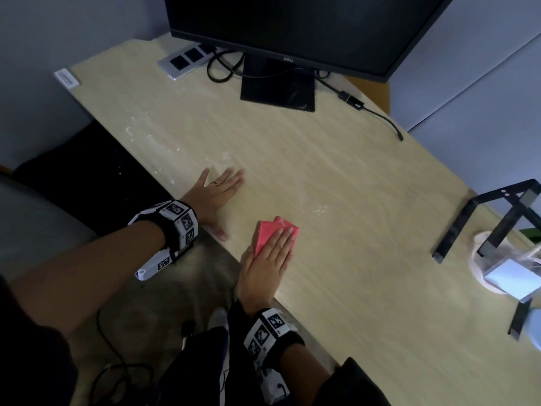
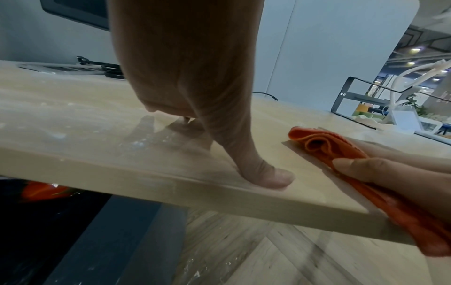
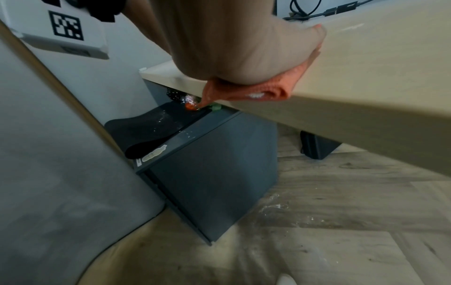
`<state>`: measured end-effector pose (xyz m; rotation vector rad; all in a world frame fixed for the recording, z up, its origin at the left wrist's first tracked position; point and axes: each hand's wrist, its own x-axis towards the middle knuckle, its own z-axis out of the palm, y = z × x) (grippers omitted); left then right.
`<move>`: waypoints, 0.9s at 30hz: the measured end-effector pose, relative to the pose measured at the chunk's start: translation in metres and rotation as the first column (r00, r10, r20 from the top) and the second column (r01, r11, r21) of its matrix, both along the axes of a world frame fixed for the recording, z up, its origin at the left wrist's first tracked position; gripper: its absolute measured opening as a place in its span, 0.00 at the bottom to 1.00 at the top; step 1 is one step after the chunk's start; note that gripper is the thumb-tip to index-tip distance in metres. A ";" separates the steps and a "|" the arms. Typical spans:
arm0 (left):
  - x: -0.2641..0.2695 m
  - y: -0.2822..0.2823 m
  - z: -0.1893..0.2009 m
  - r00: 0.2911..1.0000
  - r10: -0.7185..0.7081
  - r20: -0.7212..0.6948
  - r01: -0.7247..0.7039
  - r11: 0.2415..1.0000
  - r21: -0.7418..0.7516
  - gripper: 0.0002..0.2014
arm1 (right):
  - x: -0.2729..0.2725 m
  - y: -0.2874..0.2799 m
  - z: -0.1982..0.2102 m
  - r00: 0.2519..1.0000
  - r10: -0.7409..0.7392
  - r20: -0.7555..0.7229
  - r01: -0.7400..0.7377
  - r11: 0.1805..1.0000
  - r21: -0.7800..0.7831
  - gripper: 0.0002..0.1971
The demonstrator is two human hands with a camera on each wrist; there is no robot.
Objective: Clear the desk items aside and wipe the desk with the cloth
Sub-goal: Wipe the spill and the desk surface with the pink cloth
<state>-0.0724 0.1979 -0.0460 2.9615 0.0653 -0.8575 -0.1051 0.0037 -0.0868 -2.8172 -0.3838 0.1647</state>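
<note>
A folded pink-red cloth (image 1: 273,230) (image 2: 327,144) (image 3: 244,90) lies at the near edge of the light wooden desk (image 1: 336,171). My right hand (image 1: 270,259) lies flat on the cloth with straight fingers, pressing it down; part of the cloth hangs over the desk edge in the right wrist view. To the left, my left hand (image 1: 218,190) rests flat on the desk top, fingers spread, the thumb (image 2: 273,175) at the edge. White powdery smears (image 1: 152,142) streak the wood ahead of the left hand.
A black monitor (image 1: 292,27) on its stand (image 1: 278,86) sits at the back, with a power strip (image 1: 184,60) and cables (image 1: 377,115). A black metal frame (image 1: 480,221) and a white box (image 1: 509,279) stand at the right. A dark cabinet (image 3: 207,173) stands under the desk.
</note>
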 end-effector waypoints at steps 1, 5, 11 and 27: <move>0.000 0.000 0.000 1.000 -0.005 0.003 0.005 1.000 0.005 0.72 | -0.003 0.006 0.001 1.000 0.006 -0.007 -0.006 1.000 -0.009 0.35; 0.000 0.001 0.000 1.000 -0.002 0.005 0.002 1.000 -0.012 0.72 | -0.005 0.024 0.001 0.998 0.050 -0.028 -0.046 0.991 0.128 0.36; -0.001 0.000 0.004 1.000 -0.001 -0.015 0.000 1.000 -0.019 0.72 | 0.013 0.003 0.030 0.968 0.055 -0.244 0.108 0.785 0.610 0.25; 0.003 0.002 0.002 0.999 0.015 -0.045 -0.016 1.000 -0.011 0.71 | 0.207 -0.076 0.017 0.991 -0.096 -0.091 0.122 0.929 0.350 0.33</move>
